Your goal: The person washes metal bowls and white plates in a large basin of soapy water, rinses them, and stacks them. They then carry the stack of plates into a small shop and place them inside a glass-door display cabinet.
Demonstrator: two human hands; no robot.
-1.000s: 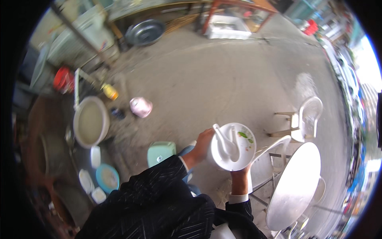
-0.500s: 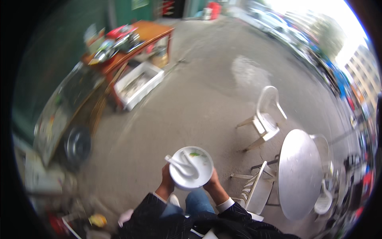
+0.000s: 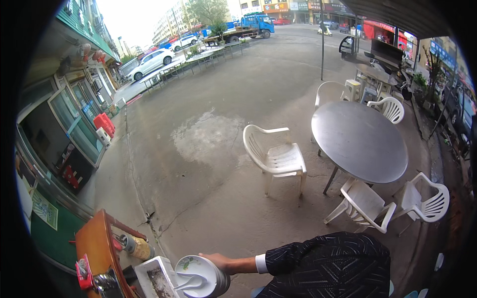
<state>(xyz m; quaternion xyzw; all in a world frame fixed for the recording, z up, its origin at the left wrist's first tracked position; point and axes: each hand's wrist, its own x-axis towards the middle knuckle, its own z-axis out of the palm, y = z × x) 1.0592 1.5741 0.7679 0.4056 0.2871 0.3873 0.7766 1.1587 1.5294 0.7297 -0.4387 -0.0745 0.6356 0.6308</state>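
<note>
1. Stack of round white bowls (image 3: 201, 275), at 6 o'clock, low in frame, with a white spoon (image 3: 188, 284) lying in the top bowl.
2. One hand (image 3: 221, 261) grips the stack's right rim; which hand, and its finger spread, cannot be told.
3. White rectangular tub (image 3: 158, 280) touches the stack at its 9 o'clock, beside a brown wooden table (image 3: 97, 248).
4. Round grey metal table (image 3: 358, 140) with white plastic chairs (image 3: 274, 155) stands at 2 o'clock.

One hand (image 3: 218, 260) is seen, with one stack of white bowls (image 3: 201, 275) held in it and one white spoon (image 3: 188, 283) laid on top. One white tub (image 3: 155, 278) is found just left of the hand. Five white plastic chairs (image 3: 276, 156) are counted around one round metal bench (image 3: 358, 140), far ahead and right of the hand.
</note>
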